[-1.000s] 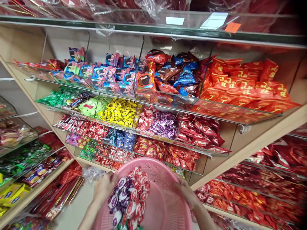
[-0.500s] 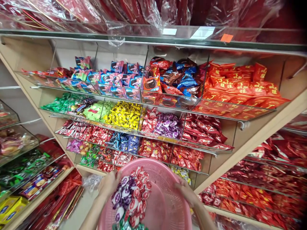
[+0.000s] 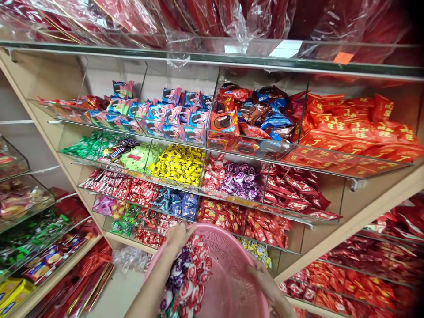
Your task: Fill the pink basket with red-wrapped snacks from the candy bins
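Observation:
A pink plastic basket (image 3: 228, 269) with a perforated rim is low in the view, tilted. Wrapped candies lie in its left part: red-and-white ones (image 3: 195, 269), purple-and-white ones (image 3: 177, 269) and a few green ones at the bottom edge. On the right side, my right hand (image 3: 260, 276) is closed around the basket's rim. My left hand (image 3: 179, 236) is at the far left rim, its forearm crossing over the basket's left edge. Its fingers point away from me and are mostly hidden, so I cannot tell whether they grip.
Ahead stands a wooden shelf unit with clear dividers. It holds yellow candies (image 3: 180, 163), purple candies (image 3: 241, 180), red packets (image 3: 351, 123) and blue-pink packets (image 3: 168, 115). A glass ledge (image 3: 198, 59) runs above. More stocked shelves flank it left and right.
My left hand has shifted up and right, off the basket's left side to its far rim. My right hand stays on the right rim. The whole view has shifted slightly.

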`<state>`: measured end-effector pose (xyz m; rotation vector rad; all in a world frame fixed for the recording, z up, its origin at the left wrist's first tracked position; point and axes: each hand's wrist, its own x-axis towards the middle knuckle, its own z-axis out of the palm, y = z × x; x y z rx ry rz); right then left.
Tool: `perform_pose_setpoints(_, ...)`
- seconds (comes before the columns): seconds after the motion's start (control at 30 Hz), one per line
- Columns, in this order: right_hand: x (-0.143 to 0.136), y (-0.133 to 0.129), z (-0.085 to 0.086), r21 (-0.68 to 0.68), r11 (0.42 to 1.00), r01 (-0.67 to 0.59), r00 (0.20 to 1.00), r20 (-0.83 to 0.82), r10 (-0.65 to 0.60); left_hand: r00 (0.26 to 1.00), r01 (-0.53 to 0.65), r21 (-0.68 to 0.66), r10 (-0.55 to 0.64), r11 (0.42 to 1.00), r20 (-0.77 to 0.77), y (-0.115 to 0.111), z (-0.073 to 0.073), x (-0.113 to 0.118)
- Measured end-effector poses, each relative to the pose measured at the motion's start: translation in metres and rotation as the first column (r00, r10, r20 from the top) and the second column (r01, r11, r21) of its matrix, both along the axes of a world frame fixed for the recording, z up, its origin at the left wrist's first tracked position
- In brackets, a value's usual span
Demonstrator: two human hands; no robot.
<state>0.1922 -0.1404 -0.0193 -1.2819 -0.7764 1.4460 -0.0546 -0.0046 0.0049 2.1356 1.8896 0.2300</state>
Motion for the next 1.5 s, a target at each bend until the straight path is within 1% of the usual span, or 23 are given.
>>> perform_pose_setpoints(0.07,0.003,0.003,-0.002,0.015,1.000,-0.027,1.000,-0.003,0.027,0.999,-0.021,0.009,0.021,1.000,-0.043,0.004,-0.005,0.006)
perform_pose_setpoints(0.17,0.012,0.006,-0.008,0.071,0.995,-0.065,0.997,0.044,0.061,0.998,-0.022,-0.022,0.020,1.000,-0.054,0.008,-0.010,0.007)
perform_pose_setpoints(0.23,0.019,0.008,-0.014,0.115,0.991,-0.065,0.990,0.134,0.049,0.998,-0.030,-0.037,0.028,0.999,-0.058,0.009,-0.011,0.007)
perform_pose_setpoints(0.3,0.025,0.010,-0.019,0.174,0.984,-0.038,0.961,0.277,-0.012,0.997,-0.046,-0.041,0.043,0.998,-0.062,0.007,-0.010,0.007)
perform_pose_setpoints(0.37,0.030,0.013,-0.020,0.246,0.969,0.017,0.886,0.445,-0.129,0.997,-0.057,-0.045,0.054,0.997,-0.063,0.005,-0.009,0.009)
perform_pose_setpoints(0.47,0.033,0.024,-0.009,0.372,0.924,0.089,0.712,0.625,-0.320,0.997,-0.053,-0.043,0.051,0.998,-0.064,0.003,-0.008,0.010)
perform_pose_setpoints(0.53,0.030,0.039,0.004,0.445,0.894,0.054,0.620,0.686,-0.380,0.996,-0.057,-0.041,0.054,0.998,-0.068,0.003,-0.008,0.011)
perform_pose_setpoints(0.6,0.023,0.060,0.016,0.469,0.881,-0.053,0.572,0.738,-0.358,0.995,-0.068,-0.049,0.065,0.996,-0.069,0.003,-0.009,0.011)
perform_pose_setpoints(0.67,0.013,0.085,0.027,0.449,0.877,-0.173,0.521,0.797,-0.305,0.996,-0.073,-0.063,0.069,0.995,-0.063,0.005,-0.009,0.011)
perform_pose_setpoints(0.73,0.001,0.109,0.033,0.409,0.865,-0.291,0.444,0.858,-0.256,0.996,-0.074,-0.076,0.070,0.994,-0.054,0.005,-0.009,0.010)
perform_pose_setpoints(0.8,-0.010,0.129,0.035,0.365,0.842,-0.398,0.339,0.911,-0.235,0.996,-0.078,-0.080,0.075,0.994,-0.050,0.006,-0.010,0.010)
perform_pose_setpoints(0.87,-0.019,0.145,0.034,0.301,0.826,-0.477,0.227,0.950,-0.215,0.995,-0.083,-0.077,0.080,0.993,-0.052,0.005,-0.010,0.010)
perform_pose_setpoints(0.97,-0.029,0.159,0.032,0.200,0.832,-0.518,0.093,0.980,-0.178,0.995,-0.080,-0.078,0.076,0.994,-0.057,0.004,-0.009,0.011)
perform_pose_setpoints(1.07,-0.033,0.164,0.030,0.129,0.850,-0.511,-0.004,0.988,-0.152,0.995,-0.080,-0.075,0.076,0.994,-0.064,0.004,-0.008,0.011)
perform_pose_setpoints(1.13,-0.035,0.164,0.030,0.086,0.856,-0.510,-0.052,0.990,-0.130,0.995,-0.083,-0.084,0.078,0.993,-0.066,0.005,-0.009,0.011)
perform_pose_setpoints(1.23,-0.036,0.163,0.032,0.029,0.855,-0.518,-0.093,0.992,-0.089,0.995,-0.084,-0.094,0.078,0.992,-0.057,0.005,-0.010,0.012)
perform_pose_setpoints(1.5,-0.036,0.162,0.040,-0.047,0.856,-0.515,-0.124,0.992,-0.020,0.995,-0.068,-0.084,0.062,0.994,-0.075,0.004,-0.010,0.012)
